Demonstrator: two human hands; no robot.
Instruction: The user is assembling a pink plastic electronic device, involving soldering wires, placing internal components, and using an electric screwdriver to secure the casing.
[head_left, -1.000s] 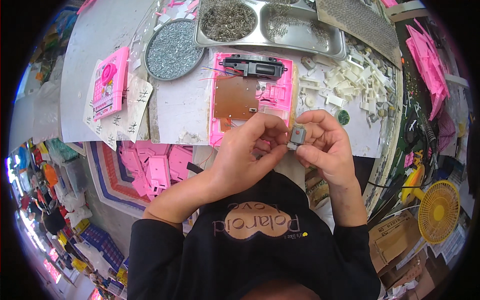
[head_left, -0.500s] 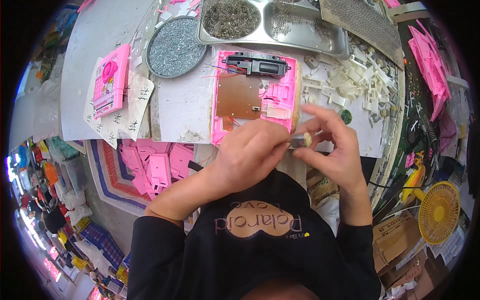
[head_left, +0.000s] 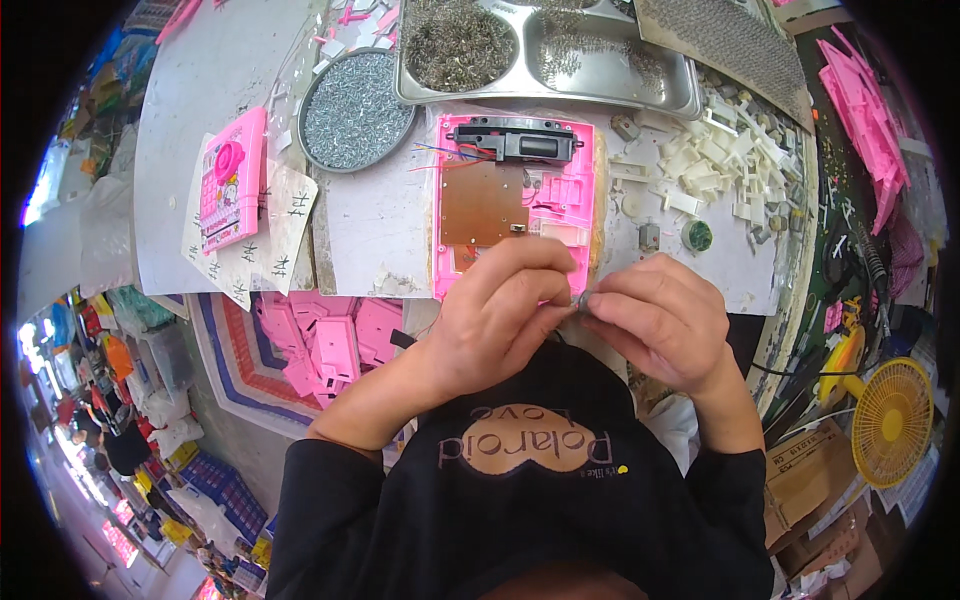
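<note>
My left hand (head_left: 500, 315) and my right hand (head_left: 665, 320) meet fingertip to fingertip just in front of my chest, both pinching one small grey part (head_left: 583, 299) that is mostly hidden by the fingers. Just beyond the hands, on the white table (head_left: 380, 215), lies an open pink plastic toy housing (head_left: 565, 190) with a brown circuit board (head_left: 483, 203), a black component (head_left: 525, 145) at its far edge and thin coloured wires.
A round dish of small screws (head_left: 357, 110) and a metal compartment tray (head_left: 560, 55) with springs sit at the back. White plastic pieces (head_left: 720, 165) lie right, a finished pink toy (head_left: 228, 180) left. Pink shells (head_left: 330, 345) fill a bin below; a yellow fan (head_left: 890, 420) stands right.
The hands have drawn closer together and slightly lower, and the small grey part, plainly visible a second ago in the right fingers, is now nearly covered by both sets of fingertips.
</note>
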